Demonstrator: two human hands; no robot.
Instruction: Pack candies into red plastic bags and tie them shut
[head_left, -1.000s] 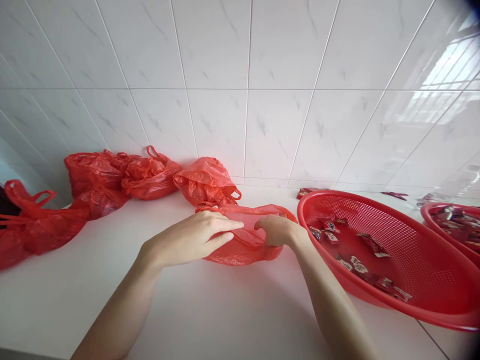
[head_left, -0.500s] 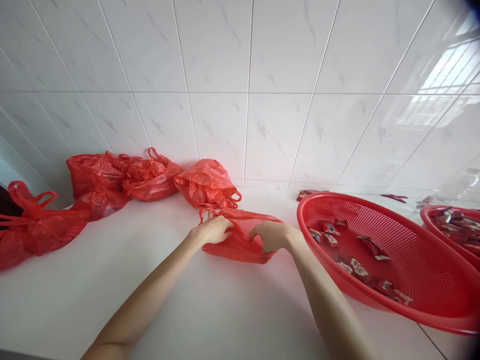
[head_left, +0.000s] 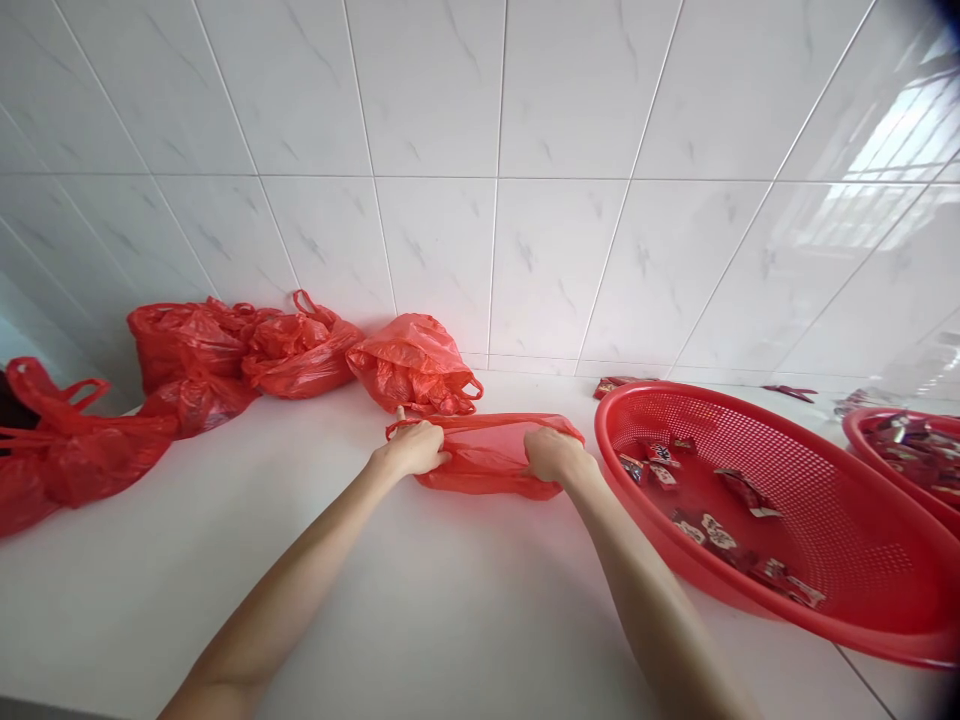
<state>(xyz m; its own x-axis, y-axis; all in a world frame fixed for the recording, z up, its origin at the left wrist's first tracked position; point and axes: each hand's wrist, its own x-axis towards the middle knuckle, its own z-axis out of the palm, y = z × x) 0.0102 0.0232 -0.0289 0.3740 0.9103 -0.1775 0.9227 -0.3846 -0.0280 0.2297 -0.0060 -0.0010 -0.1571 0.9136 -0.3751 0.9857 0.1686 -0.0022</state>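
Observation:
A thin red plastic bag (head_left: 487,465) is stretched between my two hands above the white counter, its mouth spread wide. My left hand (head_left: 412,447) grips the bag's left side, near a looped handle. At the right side of the mouth, my right hand (head_left: 553,455) is closed on the bag, its fingertips partly hidden inside. Just behind the left hand rests a filled red plastic bag (head_left: 416,365) against the wall. To the right of my right hand stands a large red plastic basket (head_left: 840,500) with small wrapped packets (head_left: 718,533) in it.
More filled red bags (head_left: 191,345) line the wall at the left, and a tied red bag (head_left: 82,455) lies at the far left. A second red basket (head_left: 862,425) of packets is at the right edge. Loose packets (head_left: 619,385) lie behind the large basket.
My hands have moved slightly apart and pulled the bag's mouth wider. The bag has risen a little toward the wall, and its bottom edge sits higher.

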